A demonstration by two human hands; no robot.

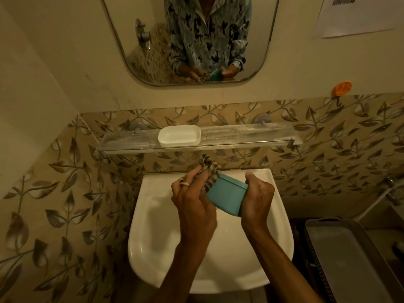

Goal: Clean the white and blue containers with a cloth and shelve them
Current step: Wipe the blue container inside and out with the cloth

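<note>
While both grips hold blue container (226, 196) and cloth (208, 170) over the sink (153, 226), white container (179, 136) sits shelved.

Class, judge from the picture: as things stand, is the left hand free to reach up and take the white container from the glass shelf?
Probably not yet. The left hand grips the cloth against the blue container. The white container sits unobstructed on the glass shelf, so the path itself looks clear.

head-worn view, downward over sink (153, 215)
</note>
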